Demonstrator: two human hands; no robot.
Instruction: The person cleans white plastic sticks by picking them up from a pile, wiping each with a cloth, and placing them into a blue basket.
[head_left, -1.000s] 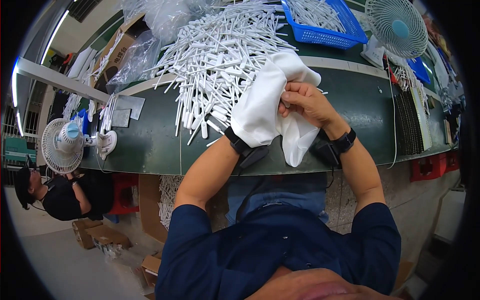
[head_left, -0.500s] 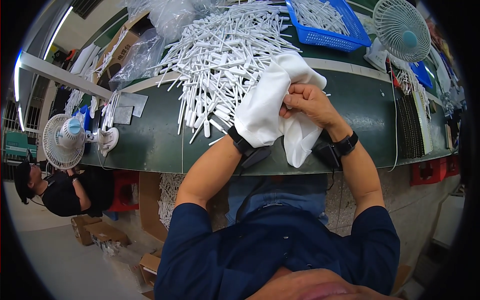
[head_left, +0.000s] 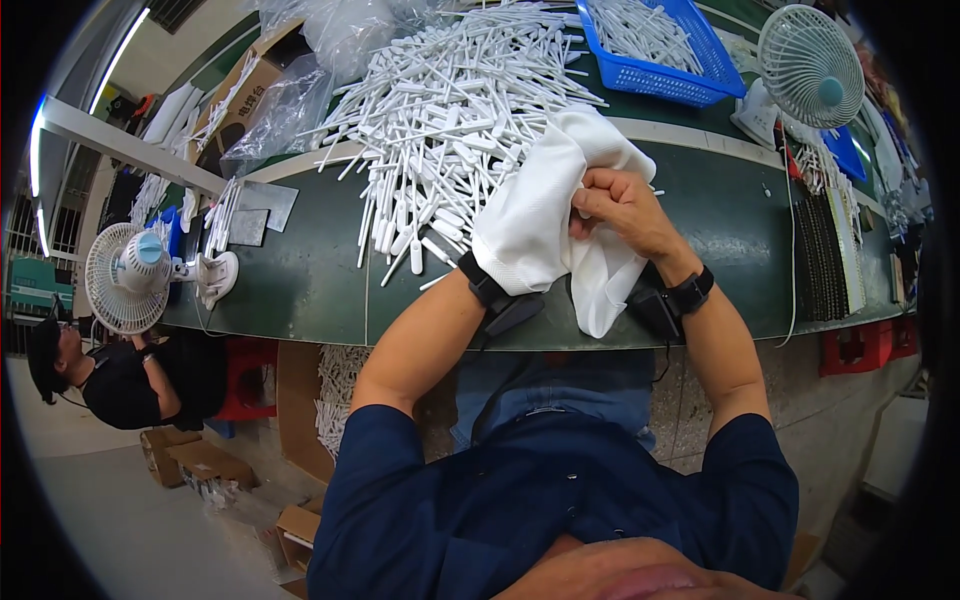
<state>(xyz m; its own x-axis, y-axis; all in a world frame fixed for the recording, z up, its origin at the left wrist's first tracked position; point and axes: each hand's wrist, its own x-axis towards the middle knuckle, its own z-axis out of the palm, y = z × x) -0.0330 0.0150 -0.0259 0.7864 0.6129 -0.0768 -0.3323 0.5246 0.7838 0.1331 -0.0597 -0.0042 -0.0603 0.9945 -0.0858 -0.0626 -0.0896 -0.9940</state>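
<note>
A white cloth (head_left: 530, 225) wraps over my left hand, hiding its fingers; only the wrist and left forearm (head_left: 425, 325) come out below. My right hand (head_left: 628, 210) is closed at the cloth's right side, thumb and fingers pinched together on a fold of it. Whether something small sits between those fingertips is hidden. One end of the cloth hangs down toward the table's front edge. Just beyond and left of the cloth spreads a large heap of white sticks (head_left: 440, 120) with wider, flat ends.
A blue basket (head_left: 665, 80) of similar sticks stands at the back right, near a fan (head_left: 810, 65). Another fan (head_left: 130, 280) is at the left, beside a person in black (head_left: 130, 385). Clear plastic bags (head_left: 345, 40) and a cardboard box (head_left: 240, 105) lie back left on the green table (head_left: 310, 270).
Both hands and the cloth stay almost in place. The right fingers have shifted very slightly at the cloth, and the whole view has moved a little.
</note>
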